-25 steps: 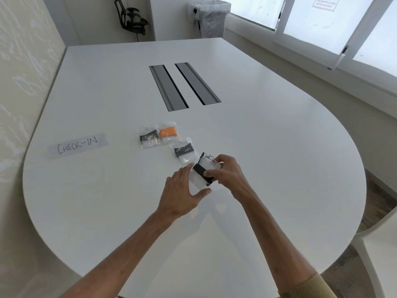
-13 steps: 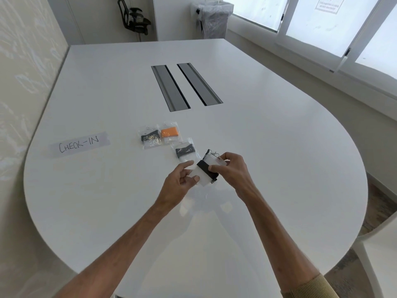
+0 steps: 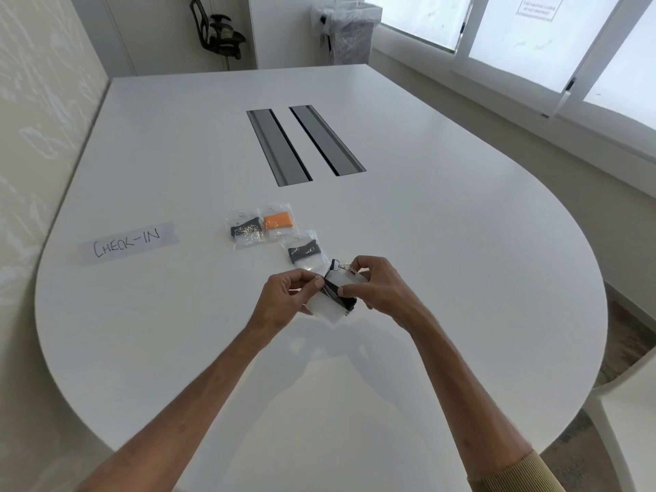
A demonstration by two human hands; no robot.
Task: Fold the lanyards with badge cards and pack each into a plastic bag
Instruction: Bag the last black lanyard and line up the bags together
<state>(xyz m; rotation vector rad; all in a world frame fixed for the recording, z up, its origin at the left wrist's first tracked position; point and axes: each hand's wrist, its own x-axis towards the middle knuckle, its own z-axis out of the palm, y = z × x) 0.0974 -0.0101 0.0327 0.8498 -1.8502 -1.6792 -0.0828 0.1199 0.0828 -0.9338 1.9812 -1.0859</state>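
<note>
Both hands hold a white badge card (image 3: 328,307) wrapped with a black lanyard strap (image 3: 337,292), just above the white table (image 3: 443,261). My left hand (image 3: 287,296) pinches its left edge. My right hand (image 3: 380,289) grips its right side, near a metal clip (image 3: 343,267) sticking out at the top. Three packed plastic bags lie behind the hands: one with a black lanyard (image 3: 244,229), one with an orange lanyard (image 3: 277,220), and one with a black lanyard (image 3: 303,253) closest to my hands.
A tape label reading CHECK-IN (image 3: 127,242) is stuck to the table on the left. Two grey cable slots (image 3: 305,145) run along the table's middle. A white chair (image 3: 624,403) stands at the right edge. A lined bin (image 3: 349,33) stands at the back.
My left hand has shifted from lying flat beside the card to pinching its left edge. The card with the strap has lifted slightly and tilted between both hands.
</note>
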